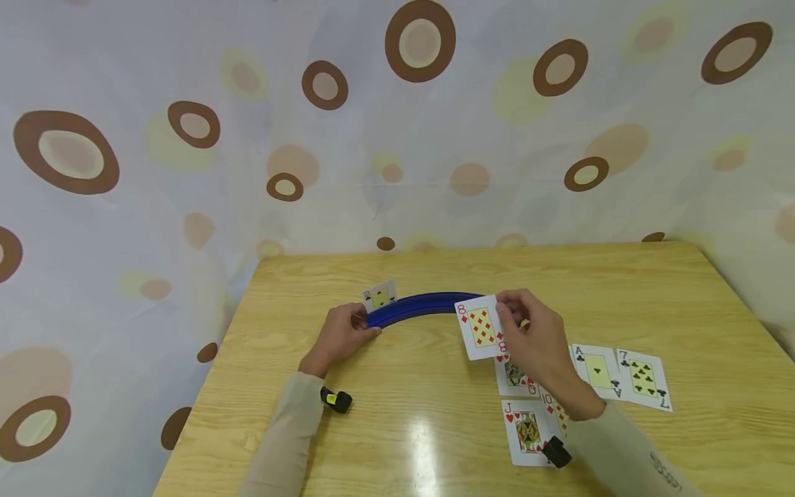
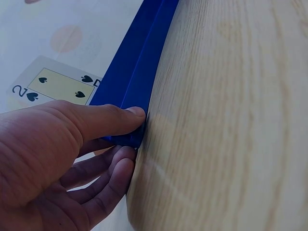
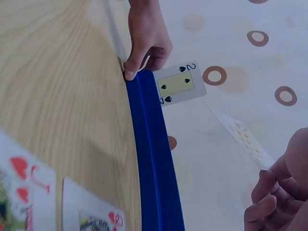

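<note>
A curved blue playing-card holder (image 1: 425, 304) lies on the table, and my left hand (image 1: 341, 336) grips its left end. In the left wrist view the thumb (image 2: 115, 119) lies over the holder's front, with the other fingers curled at its end. The two of spades (image 1: 379, 295) stands in the holder beside that hand, tilted slightly. My right hand (image 1: 537, 338) pinches the eight of diamonds (image 1: 481, 328) by its right side, face towards me, and the card overlaps the holder's right part in the head view. In the right wrist view this card appears nearly edge-on.
Face up at the right lie the ace of clubs (image 1: 596, 373), the seven of clubs (image 1: 642, 378), the jack of hearts (image 1: 526, 429), a red ten (image 1: 557, 417) and a face card of hearts (image 1: 512, 376), partly covered by my right arm. A patterned cloth (image 1: 435, 138) hangs behind the wooden table (image 1: 385, 428).
</note>
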The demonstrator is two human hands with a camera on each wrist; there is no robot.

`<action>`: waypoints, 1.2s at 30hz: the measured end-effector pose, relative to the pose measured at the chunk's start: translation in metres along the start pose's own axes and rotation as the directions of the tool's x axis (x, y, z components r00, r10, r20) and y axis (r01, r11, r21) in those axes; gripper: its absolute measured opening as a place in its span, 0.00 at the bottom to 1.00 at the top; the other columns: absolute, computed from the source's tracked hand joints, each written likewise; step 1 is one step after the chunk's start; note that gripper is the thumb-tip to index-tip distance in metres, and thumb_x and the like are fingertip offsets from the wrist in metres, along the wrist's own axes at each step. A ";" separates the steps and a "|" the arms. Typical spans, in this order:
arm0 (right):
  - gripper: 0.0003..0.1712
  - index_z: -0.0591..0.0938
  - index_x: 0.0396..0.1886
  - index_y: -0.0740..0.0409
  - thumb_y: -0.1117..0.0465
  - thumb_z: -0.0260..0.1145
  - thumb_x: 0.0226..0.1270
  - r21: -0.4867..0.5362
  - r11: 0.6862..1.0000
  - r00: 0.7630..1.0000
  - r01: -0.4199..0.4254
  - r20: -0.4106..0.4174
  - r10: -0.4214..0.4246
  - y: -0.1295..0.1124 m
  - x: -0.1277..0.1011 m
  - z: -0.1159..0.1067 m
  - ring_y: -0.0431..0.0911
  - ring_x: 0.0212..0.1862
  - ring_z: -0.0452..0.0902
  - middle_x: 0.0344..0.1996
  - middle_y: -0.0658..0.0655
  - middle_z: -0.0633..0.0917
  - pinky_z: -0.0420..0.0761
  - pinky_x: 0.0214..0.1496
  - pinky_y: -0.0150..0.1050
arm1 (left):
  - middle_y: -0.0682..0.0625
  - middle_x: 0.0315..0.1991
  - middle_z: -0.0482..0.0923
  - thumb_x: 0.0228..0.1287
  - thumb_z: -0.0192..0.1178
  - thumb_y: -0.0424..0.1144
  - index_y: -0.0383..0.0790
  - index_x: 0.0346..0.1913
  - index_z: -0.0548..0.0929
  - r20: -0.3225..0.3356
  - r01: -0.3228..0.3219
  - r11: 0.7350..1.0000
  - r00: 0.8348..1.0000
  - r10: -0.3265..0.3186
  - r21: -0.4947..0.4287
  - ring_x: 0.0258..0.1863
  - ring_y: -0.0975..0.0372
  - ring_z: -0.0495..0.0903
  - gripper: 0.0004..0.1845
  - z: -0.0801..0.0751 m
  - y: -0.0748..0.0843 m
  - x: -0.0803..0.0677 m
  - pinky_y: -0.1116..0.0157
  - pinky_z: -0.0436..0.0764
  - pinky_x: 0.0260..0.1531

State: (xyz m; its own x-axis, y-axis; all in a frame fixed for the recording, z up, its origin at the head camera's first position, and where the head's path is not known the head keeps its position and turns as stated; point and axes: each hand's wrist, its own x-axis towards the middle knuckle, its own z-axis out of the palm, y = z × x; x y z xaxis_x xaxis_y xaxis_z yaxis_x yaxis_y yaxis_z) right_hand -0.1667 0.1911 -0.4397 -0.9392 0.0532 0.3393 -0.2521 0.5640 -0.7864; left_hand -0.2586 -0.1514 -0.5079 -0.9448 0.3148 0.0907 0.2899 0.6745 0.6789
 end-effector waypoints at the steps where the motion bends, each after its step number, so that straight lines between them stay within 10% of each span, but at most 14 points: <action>1: 0.10 0.80 0.51 0.55 0.58 0.57 0.77 -0.012 1.000 1.000 0.002 0.000 -0.002 0.001 -0.004 -0.004 0.42 0.33 0.74 0.35 0.49 0.81 0.72 0.27 0.30 | 0.51 0.30 0.81 0.58 0.73 0.39 0.38 0.37 0.82 0.000 -0.002 1.000 1.000 0.002 0.001 0.29 0.63 0.80 0.11 0.000 0.000 0.000 0.62 0.81 0.34; 36: 0.07 0.82 0.47 0.56 0.63 0.62 0.72 -0.225 0.966 0.983 -0.130 -0.158 0.096 0.046 -0.075 -0.072 0.35 0.27 0.73 0.33 0.52 0.84 0.70 0.23 0.26 | 0.52 0.30 0.80 0.59 0.73 0.39 0.38 0.38 0.82 0.002 -0.010 1.000 1.000 0.010 -0.005 0.29 0.63 0.79 0.11 -0.004 0.001 0.000 0.62 0.81 0.34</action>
State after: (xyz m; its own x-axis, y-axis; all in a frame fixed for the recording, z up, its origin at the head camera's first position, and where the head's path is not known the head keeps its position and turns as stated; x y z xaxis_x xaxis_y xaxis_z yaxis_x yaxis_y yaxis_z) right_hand -0.0908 0.2725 -0.4648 -0.9101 0.2369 0.3399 -0.0685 0.7231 -0.6873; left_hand -0.2594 -0.1540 -0.5042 -0.9414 0.3232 0.0963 0.2990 0.6676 0.6819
